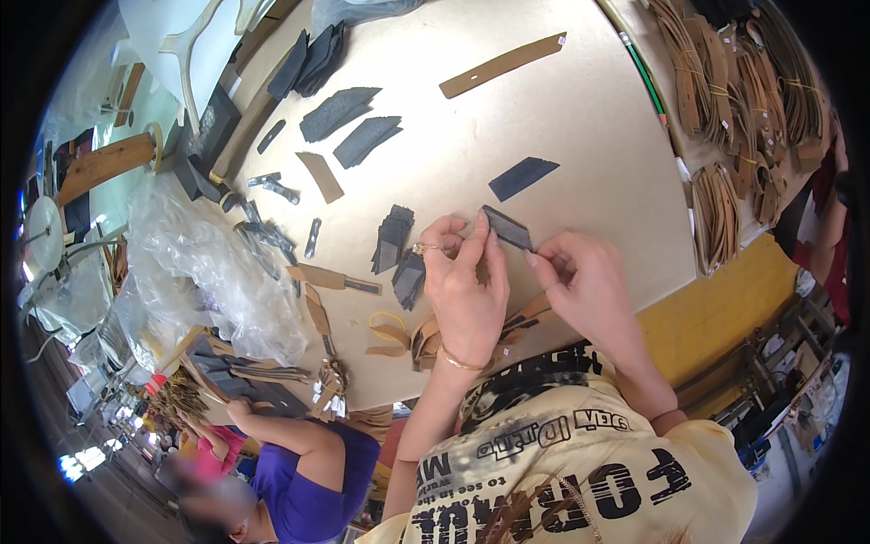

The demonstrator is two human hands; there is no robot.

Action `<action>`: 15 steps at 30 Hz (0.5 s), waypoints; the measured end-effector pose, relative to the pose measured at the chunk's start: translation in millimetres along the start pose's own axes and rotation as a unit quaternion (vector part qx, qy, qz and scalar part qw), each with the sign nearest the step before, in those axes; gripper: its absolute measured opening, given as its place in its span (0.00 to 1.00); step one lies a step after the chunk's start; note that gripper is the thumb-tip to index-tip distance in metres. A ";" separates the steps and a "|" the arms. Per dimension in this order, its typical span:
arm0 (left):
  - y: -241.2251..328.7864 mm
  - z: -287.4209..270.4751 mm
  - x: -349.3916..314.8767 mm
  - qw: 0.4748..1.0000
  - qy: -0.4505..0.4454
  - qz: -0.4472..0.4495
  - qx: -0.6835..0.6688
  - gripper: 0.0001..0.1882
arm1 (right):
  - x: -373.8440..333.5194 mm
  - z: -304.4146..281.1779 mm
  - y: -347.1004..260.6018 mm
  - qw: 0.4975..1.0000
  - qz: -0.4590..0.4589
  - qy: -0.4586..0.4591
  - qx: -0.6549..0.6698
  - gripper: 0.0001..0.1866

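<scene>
Between my two hands is a small dark slanted strip [507, 228], maybe leather, raised a little over the pale table [580, 118]. My left hand [467, 286] pinches its left end between thumb and fingertips. At the other end my right hand [584, 276] grips the lower corner with thumb and bent fingers. Just beyond them a similar dark strip [524, 179] lies flat. Beside my left wrist are a small pile of dark strips [392, 238] and another pile [410, 279]. A bundle of brown strips [424, 344] sits partly hidden behind my left forearm.
Farther off lie stacks of dark pieces [367, 140], a brown strap [503, 65] and a short brown piece [320, 176]. Bundled brown straps [716, 218] and a green pencil [645, 77] line the right side. Left are crumpled clear plastic [213, 281] and a person in purple [313, 471].
</scene>
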State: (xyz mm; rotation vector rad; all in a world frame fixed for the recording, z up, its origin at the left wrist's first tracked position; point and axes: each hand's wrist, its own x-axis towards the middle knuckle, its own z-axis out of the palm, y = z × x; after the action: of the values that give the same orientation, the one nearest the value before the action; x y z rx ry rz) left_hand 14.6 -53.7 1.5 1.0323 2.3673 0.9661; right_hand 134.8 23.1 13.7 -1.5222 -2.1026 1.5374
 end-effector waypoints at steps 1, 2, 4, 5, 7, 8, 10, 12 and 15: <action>-0.5 -0.4 -0.7 1.000 -0.001 0.006 0.003 0.15 | -2.5 -3.2 1.2 1.000 0.009 -0.008 0.003 0.06; -1.4 -0.7 -0.9 1.000 -0.003 0.012 0.005 0.15 | -5.2 -7.8 2.4 1.000 0.019 -0.016 0.006 0.06; -2.7 -1.2 -1.0 1.000 -0.004 0.017 0.006 0.16 | -8.2 -14.7 4.3 0.999 0.035 -0.033 0.011 0.05; -3.3 -1.1 -0.9 1.000 -0.004 0.017 0.004 0.16 | -9.1 -17.8 4.9 0.998 0.042 -0.041 0.011 0.05; -4.1 -0.8 -0.6 1.000 -0.005 0.017 -0.001 0.16 | -9.6 -19.6 5.1 0.998 0.043 -0.045 0.011 0.04; -4.4 -0.7 -0.4 1.000 -0.005 0.017 -0.002 0.16 | -9.4 -19.8 4.9 0.998 0.037 -0.042 0.010 0.04; -4.5 -1.1 -0.4 1.000 -0.007 0.014 -0.005 0.15 | -8.7 -18.2 3.4 0.999 0.028 -0.034 0.010 0.05; -4.1 -2.0 -0.6 1.000 -0.009 0.010 -0.005 0.15 | -7.9 -15.6 0.9 0.999 0.021 -0.027 0.012 0.06; -3.1 -3.5 0.0 1.000 -0.009 -0.004 -0.016 0.15 | -5.7 -8.1 -4.9 1.000 0.015 0.010 -0.003 0.07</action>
State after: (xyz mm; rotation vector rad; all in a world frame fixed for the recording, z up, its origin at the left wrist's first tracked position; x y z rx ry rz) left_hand 11.1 -56.8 1.6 1.0138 2.3310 0.9845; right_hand 139.3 24.1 23.7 -1.5719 -2.0842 1.5196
